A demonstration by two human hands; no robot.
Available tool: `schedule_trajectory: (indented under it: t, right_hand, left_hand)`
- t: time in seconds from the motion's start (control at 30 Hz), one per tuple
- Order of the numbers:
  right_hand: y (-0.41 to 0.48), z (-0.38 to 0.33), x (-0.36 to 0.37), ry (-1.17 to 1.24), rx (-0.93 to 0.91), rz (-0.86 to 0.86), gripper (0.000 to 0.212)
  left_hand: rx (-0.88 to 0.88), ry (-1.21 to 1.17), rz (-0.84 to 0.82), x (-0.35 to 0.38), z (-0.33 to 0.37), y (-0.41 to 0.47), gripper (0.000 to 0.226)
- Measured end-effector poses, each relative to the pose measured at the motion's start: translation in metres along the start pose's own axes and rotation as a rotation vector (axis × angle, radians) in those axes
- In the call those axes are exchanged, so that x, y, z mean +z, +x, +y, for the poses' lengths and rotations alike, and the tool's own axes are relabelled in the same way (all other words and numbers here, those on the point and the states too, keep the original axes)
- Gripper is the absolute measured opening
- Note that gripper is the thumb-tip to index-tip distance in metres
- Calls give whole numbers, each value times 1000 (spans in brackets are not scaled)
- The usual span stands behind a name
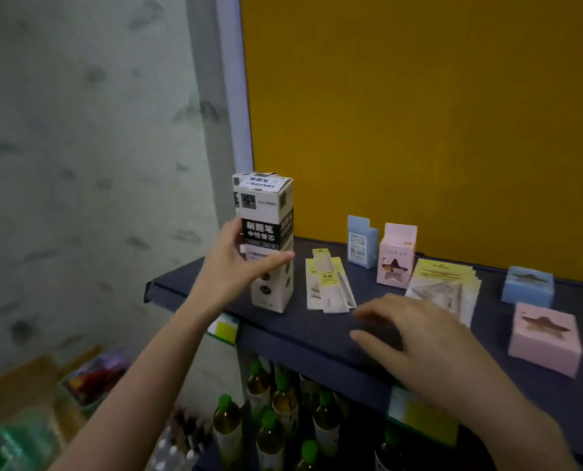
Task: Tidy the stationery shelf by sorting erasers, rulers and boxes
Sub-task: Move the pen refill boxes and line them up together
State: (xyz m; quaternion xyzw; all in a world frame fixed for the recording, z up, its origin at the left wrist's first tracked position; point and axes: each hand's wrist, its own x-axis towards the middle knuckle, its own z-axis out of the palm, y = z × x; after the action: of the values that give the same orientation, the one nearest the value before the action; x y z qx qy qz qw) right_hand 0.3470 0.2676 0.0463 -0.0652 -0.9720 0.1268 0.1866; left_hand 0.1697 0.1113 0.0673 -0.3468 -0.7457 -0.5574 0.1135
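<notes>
R hand [429, 338] flat; L hand [235, 263] grips tall box [269, 246].

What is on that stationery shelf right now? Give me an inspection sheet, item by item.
Surface: dark blue shelf, yellow price tags on its front edge.
Job's things: tall white-and-black box upright at the left end; packaged rulers lying flat beside it; blue box and pink star box upright at the back; flat yellow-headed packets; low blue box and low pink box at the right.
Clutter: nothing seen on the shelf.
Grippers: left hand grips the tall box; right hand open, over the shelf's front, blurred.
Cables: nothing seen.
Surroundings: yellow back panel; green-capped bottles below; patterned wall at left.
</notes>
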Motion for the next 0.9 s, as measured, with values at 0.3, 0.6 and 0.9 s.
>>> schedule_trajectory:
  t: [0.3,0.6,0.9]
  right_hand:
    - [60,-38,27,-121,285,85,31]
    - [103,-34,40,-212,386,48,29]
    - [134,-20,48,-237,443,-31,36]
  left_hand:
    - [73,-52,-167,9,-68,86,55]
    - [95,44,-183,32,-90,126,66]
    - [59,154,-98,47,-91,124,58]
